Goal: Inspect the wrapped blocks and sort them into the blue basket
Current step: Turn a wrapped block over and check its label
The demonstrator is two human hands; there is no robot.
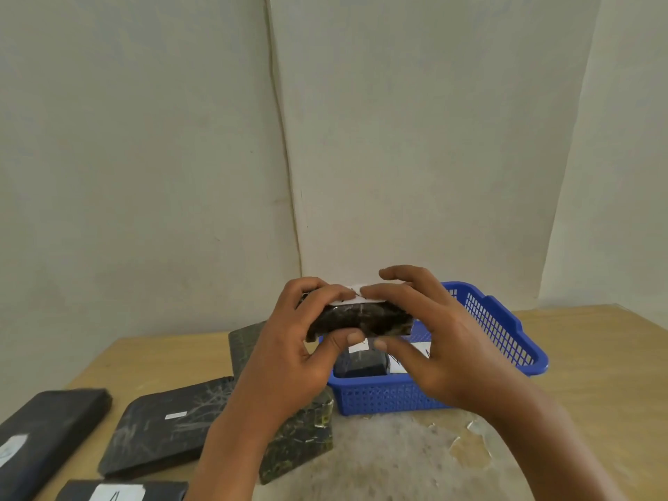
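Head view: your left hand (300, 341) and right hand (430, 338) both grip one dark wrapped block (361, 320) above the blue basket (506, 341).

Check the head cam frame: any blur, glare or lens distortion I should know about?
Head view: soft, even light with no hard shadows; wide-angle bending curves the wall seam; mild softness on both hands, left hand and right hand, gripping the held block; its white label is too blurred to read; faint sheen on the wrapped block on the table; blue basket is fairly sharp.
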